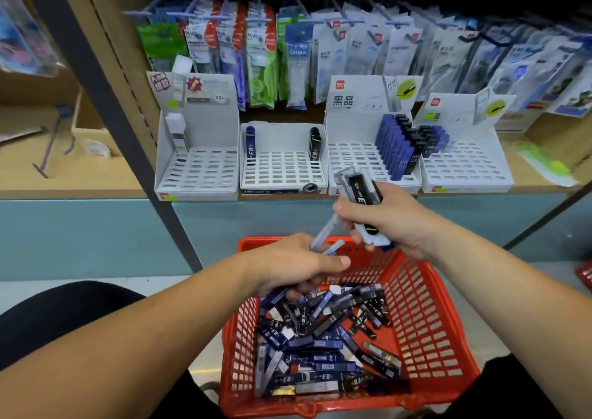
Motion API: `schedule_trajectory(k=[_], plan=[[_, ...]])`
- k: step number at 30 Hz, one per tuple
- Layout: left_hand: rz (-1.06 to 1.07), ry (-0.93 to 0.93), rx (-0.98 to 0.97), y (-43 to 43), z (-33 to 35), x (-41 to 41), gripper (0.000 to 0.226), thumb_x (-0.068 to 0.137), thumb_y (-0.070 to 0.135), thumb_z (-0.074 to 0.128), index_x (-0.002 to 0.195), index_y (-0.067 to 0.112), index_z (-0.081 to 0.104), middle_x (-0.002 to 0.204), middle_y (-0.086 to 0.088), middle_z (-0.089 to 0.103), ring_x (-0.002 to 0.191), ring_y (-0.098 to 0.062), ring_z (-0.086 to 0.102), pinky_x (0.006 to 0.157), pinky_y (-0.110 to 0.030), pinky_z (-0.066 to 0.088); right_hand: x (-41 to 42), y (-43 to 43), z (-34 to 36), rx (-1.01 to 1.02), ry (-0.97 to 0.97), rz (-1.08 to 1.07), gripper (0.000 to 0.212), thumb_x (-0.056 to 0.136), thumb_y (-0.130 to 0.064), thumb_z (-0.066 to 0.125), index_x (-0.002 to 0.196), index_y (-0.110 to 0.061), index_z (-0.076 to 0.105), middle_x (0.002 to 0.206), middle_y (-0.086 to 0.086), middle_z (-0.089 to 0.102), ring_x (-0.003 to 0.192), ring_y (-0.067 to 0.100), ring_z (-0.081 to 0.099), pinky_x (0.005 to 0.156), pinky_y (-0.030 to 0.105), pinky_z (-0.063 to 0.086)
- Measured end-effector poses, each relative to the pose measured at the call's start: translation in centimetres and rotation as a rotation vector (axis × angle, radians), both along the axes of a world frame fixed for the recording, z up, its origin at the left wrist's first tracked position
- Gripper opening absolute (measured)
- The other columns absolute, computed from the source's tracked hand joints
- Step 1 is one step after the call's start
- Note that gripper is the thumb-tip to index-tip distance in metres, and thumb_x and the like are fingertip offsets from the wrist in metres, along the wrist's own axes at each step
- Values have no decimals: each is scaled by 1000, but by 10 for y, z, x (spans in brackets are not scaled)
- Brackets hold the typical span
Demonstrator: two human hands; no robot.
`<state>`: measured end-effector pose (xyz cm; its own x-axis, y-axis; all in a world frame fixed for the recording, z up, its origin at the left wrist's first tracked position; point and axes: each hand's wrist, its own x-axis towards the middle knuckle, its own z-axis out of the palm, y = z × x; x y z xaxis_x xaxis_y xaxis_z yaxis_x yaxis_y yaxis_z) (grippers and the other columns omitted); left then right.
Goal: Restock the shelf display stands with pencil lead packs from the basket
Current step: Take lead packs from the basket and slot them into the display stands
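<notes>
A person's left hand (294, 266) is reaching into a red plastic basket (426, 319), fingers curled around a few pale, translucent lead packs (326, 236) that are sticking up past the thumb. The right hand (384, 216) is hovering above the basket's far rim, closed around a small bundle of black and clear pencil lead packs (363, 200), their ends poking out above and below the fist. A loose heap of dark blue and black packs (323, 338) is lying in the basket bottom. On the wooden shelf (80, 178) beyond, four white slotted display stands are sitting side by side: the leftmost stand (198, 168) is holding one pale pack, the second stand (283, 165) two dark ones at its back corners, the third stand (352, 159) a row of blue and black packs along its right side, and the fourth stand (467, 168) a few at its back left.
</notes>
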<state>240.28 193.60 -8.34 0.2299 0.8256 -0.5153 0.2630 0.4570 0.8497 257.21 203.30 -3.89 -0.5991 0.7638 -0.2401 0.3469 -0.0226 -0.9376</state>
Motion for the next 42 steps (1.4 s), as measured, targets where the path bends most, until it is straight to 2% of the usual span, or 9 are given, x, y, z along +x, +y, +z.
schedule_trajectory(k=[5, 8, 11, 15, 17, 22, 30, 37, 42], plan=[[-25, -153, -41, 17, -7, 1, 12, 99, 27, 69, 87, 26, 69, 61, 1, 40, 48, -13, 33, 44, -26, 25, -5, 3, 6, 59, -121, 124, 20, 91, -23, 76, 90, -5, 68, 65, 18, 63, 50, 24, 50, 59, 40, 43], [39, -152, -28, 26, -14, 0, 31, 94, 27, 75, 106, 3, 61, 58, -1, 41, 46, -13, 31, 42, -24, 25, -10, 13, 5, 19, -102, 63, 29, 89, -30, 79, 95, -3, 68, 66, 14, 65, 47, 20, 52, 53, 34, 43], [212, -278, 7, 37, -18, -3, 27, 92, 25, 77, 82, 11, 56, 56, -2, 36, 49, -17, 28, 44, -25, 27, -12, 21, -5, -40, -55, -157, 34, 86, -35, 82, 104, -10, 68, 77, 11, 71, 51, 19, 58, 49, 32, 44], [623, -419, 88, 52, -22, -6, 31, 95, 36, 73, 93, 13, 53, 58, 1, 40, 50, -16, 38, 53, -31, 37, -16, 8, -18, -312, -19, -138, 36, 89, -40, 78, 112, -14, 71, 91, 13, 77, 56, 19, 59, 48, 28, 43], [725, -395, 109, 56, -22, -8, 40, 93, 48, 72, 82, 15, 53, 59, -2, 46, 53, -18, 44, 63, -36, 44, -21, 1, -26, -410, -6, -142, 35, 90, -39, 76, 115, -15, 72, 99, 15, 78, 62, 22, 61, 51, 29, 45], [899, -459, 215, 68, -8, -5, 44, 96, 48, 67, 69, 18, 52, 58, -1, 51, 60, -18, 48, 72, -39, 45, -23, -6, -39, -425, -144, -121, 26, 91, -29, 76, 108, -11, 72, 92, 19, 76, 65, 24, 63, 52, 31, 44], [1132, -501, 250, 71, -3, 0, 42, 95, 46, 70, 70, 18, 52, 53, 0, 48, 52, -17, 44, 63, -37, 41, -31, -5, -32, -657, 82, -238, 29, 88, -16, 78, 113, -4, 72, 81, 16, 71, 61, 25, 68, 47, 28, 44], [1013, -405, 227, 63, -12, 9, 41, 85, 44, 81, 80, 17, 51, 63, -4, 50, 63, -22, 51, 68, -41, 50, -34, -4, -29, -583, 148, -312, 31, 85, -5, 77, 115, 1, 69, 86, 29, 72, 68, 33, 67, 55, 34, 49], [900, -355, 251, 64, 5, -11, 36, 92, 42, 74, 85, 13, 53, 59, -5, 57, 63, -24, 58, 75, -45, 53, -23, 9, -17, -606, 126, -197, 33, 84, -4, 74, 116, 0, 68, 75, 18, 67, 59, 27, 63, 42, 28, 44]])
